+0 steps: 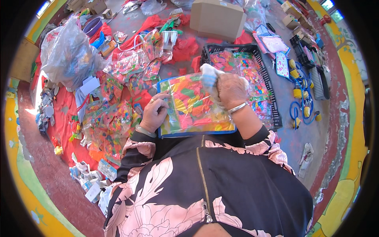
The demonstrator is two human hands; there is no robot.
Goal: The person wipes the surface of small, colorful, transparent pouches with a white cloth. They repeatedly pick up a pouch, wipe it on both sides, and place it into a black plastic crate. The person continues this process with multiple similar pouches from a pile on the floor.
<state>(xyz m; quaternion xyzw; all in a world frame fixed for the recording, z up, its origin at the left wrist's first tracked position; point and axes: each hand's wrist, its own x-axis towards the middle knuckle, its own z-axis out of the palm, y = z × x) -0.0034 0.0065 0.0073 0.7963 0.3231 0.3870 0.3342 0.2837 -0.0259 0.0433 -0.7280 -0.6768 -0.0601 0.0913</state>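
Note:
A flat clear plastic pouch (185, 104) with blue edging lies across my lap, full of pink, yellow, green and orange pieces. My left hand (154, 113) grips its left edge, thumb on top and fingers curled. Bunched in my right hand (232, 91) is a white cloth (210, 77) with a blue band, held over the pouch's upper right part. Just beyond the pouch sits a black plastic crate (262, 71) holding more clear packs of colourful pieces (249, 67).
Several clear packs (108, 114) of coloured pieces spread over red sheeting (65, 106) at the left, below a big clear plastic bag (71, 55). A cardboard box (217, 19) stands behind the crate. Blue cords with yellow parts (302, 94) and a grey basket (319, 83) lie at the right.

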